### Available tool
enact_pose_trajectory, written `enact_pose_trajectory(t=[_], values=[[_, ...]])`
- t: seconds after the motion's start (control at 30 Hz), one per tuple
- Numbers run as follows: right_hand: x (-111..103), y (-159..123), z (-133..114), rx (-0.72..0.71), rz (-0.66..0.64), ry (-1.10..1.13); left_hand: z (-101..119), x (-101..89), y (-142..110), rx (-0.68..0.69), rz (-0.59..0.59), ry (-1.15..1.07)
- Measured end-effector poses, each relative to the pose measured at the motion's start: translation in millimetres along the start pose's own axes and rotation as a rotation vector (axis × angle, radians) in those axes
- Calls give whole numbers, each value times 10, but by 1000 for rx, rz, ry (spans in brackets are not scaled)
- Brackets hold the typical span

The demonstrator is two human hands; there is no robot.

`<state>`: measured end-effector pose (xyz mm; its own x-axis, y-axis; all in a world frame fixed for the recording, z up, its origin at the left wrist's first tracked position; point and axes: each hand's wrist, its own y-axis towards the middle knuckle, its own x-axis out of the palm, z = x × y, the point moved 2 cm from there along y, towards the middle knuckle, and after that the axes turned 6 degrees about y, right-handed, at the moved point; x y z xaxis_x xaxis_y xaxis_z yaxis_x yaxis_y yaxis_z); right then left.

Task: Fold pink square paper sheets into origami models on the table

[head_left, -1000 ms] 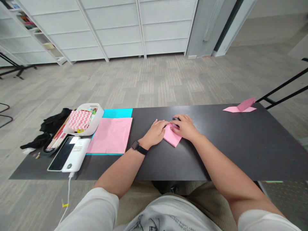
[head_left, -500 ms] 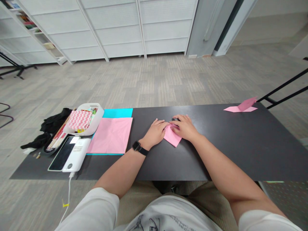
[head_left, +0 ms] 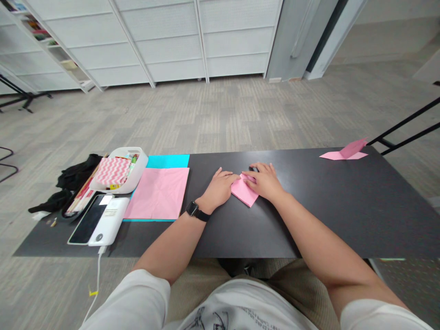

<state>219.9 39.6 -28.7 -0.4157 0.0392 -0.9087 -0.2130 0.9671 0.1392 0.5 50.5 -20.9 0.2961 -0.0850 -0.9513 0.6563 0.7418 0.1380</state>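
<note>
A small folded piece of pink paper (head_left: pixel 246 195) lies on the dark table, turned with one corner toward me. My left hand (head_left: pixel 222 185) rests at its left edge, fingers stretched out and their tips on the paper. From the right, my right hand (head_left: pixel 266 182) presses down on the upper part with thumb and forefinger, its other fingers spread. Beneath these fingers part of the paper is hidden. A small dark thing (head_left: pixel 253 169) shows between the right fingers; I cannot make out what it is.
Left of my hands, a pink sheet (head_left: pixel 158 192) lies over blue paper (head_left: pixel 169 161). Beyond it are a white basket (head_left: pixel 140 172), a phone (head_left: pixel 91 220), a white power bank (head_left: pixel 109 222) with a cable, and black cloth (head_left: pixel 79 173). A folded pink paper shape (head_left: pixel 349 152) stands far right.
My left hand has slid slightly left, and the folded paper has shifted a little left and away from me. The fingertips are somewhat farther apart, so more of the paper shows.
</note>
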Motion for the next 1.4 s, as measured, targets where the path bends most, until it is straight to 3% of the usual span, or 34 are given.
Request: enact_pose_trajectory(t=[0.27, 0.57, 0.83, 1.0, 1.17, 1.4], values=[[-5, -6, -17, 21, -23, -2, 2, -239, -31, 38, -31, 7], [12, -8, -7, 26, -29, 16, -12, -383, -87, 134, -86, 73], [-14, -30, -6, -39, -26, 4, -63, -411, -88, -31, 163, -29], [24, -12, -116, -37, -22, -18, -82, -274, -66, -4, 243, -112], [73, 10, -214, -74, 9, -21, -75, -173, -12, 46, 130, -131], [10, 0, -45, -37, 109, 99, -104, -53, -8, 85, -57, -62]])
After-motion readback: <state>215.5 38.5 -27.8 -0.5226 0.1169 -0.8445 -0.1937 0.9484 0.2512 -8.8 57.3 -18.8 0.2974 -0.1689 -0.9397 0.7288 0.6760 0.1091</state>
